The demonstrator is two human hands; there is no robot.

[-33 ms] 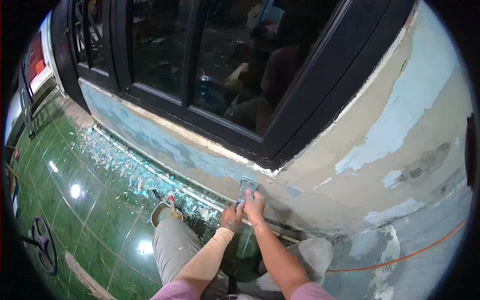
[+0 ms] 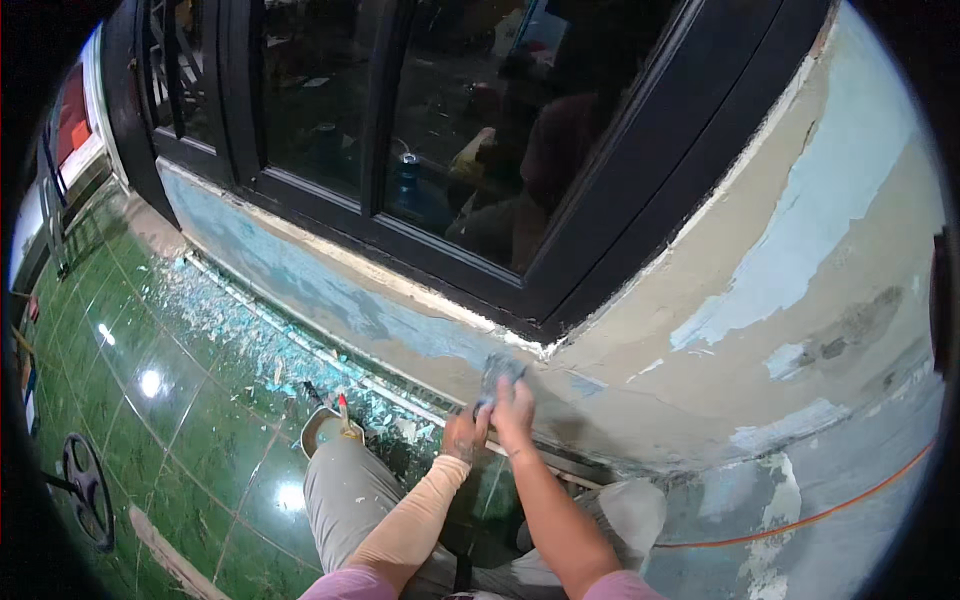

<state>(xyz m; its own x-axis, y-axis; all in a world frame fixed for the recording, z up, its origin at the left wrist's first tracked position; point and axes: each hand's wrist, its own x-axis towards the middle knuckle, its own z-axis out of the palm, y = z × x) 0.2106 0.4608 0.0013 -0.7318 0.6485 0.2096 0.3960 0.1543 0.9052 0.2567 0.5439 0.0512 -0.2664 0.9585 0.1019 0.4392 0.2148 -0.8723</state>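
Note:
Both hands grip a grey flat-bladed scraper (image 2: 503,370), whose blurred blade is against the patchy beige and pale-blue wall (image 2: 420,360) below the window's corner. My right hand (image 2: 514,412) is wrapped round it higher up; my left hand (image 2: 462,436) is closed on its lower part, just left of the right. Beside my left knee, a small red-tipped tool (image 2: 343,404) rests by a curved pale object (image 2: 318,430) that I cannot make out. Paint flakes (image 2: 270,340) lie thickly along the wall's foot.
A dark-framed window (image 2: 530,310) fills the upper middle. Green floor tiles (image 2: 200,420) extend left, with a black wheel-like object (image 2: 86,490) and metal legs (image 2: 55,230). A thin pipe (image 2: 300,340) follows the wall's foot. An orange cable (image 2: 800,516) crosses grey ground at right.
The scraper and my right hand have shifted slightly rightward against the wall, and the blade is now smeared by motion. The rest looks the same.

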